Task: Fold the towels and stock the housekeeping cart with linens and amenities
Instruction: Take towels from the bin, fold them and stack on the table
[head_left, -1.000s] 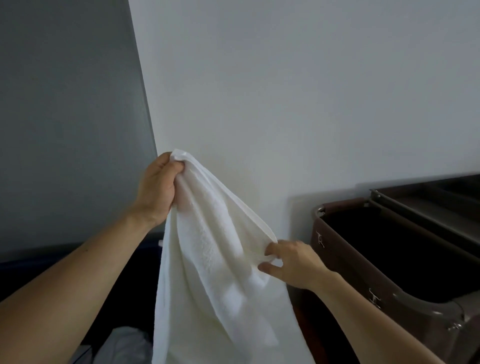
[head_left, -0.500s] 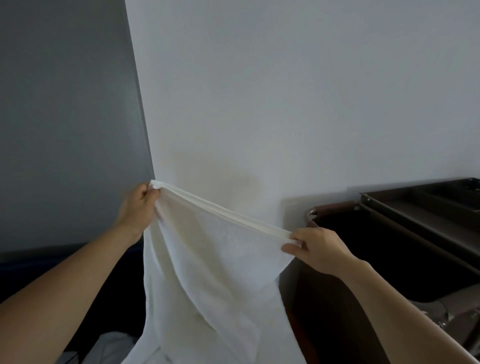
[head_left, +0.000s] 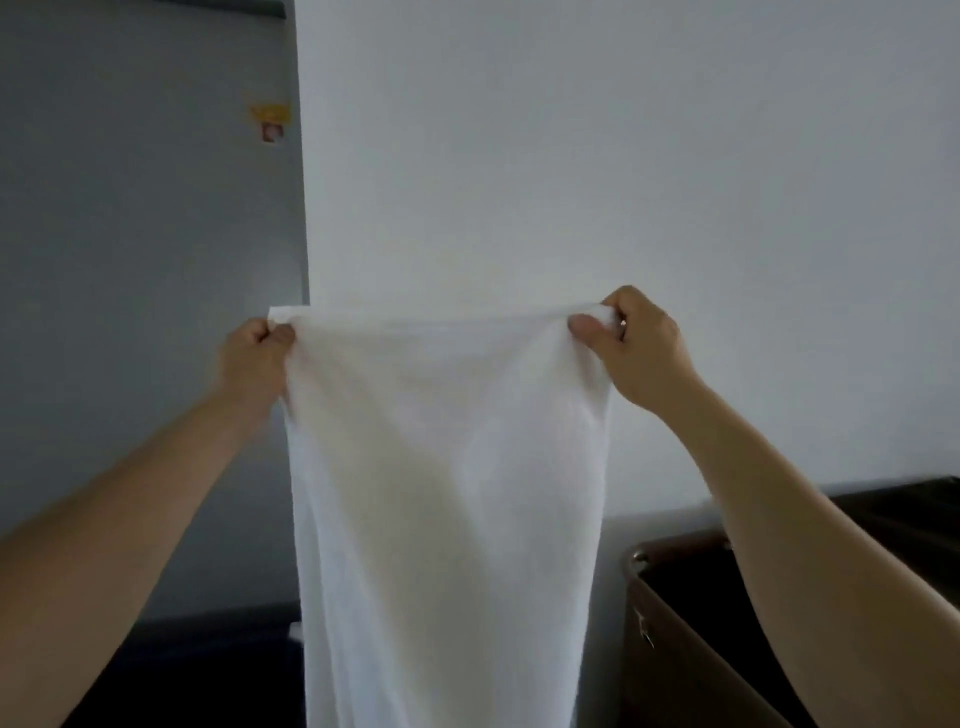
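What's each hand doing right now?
Left hand: pinches the towel at its top left corner.
Right hand: pinches its top right corner.

White wall (head_left: 571, 156) ahead, plain, under dim even light. Left of it a grey wall (head_left: 130, 286) carries a small yellow sticker (head_left: 270, 120) high up; a dark band (head_left: 208, 654) runs along its base

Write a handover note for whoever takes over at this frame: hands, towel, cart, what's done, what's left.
Hands: the left hand pinches the towel at its top left corner; the right hand pinches its top right.
The towel hangs spread between them, before the wall; its lower end is out of frame.
The cart stands at lower right.
Done: towel held open by its top edge.
Left: fold it and stock the cart.
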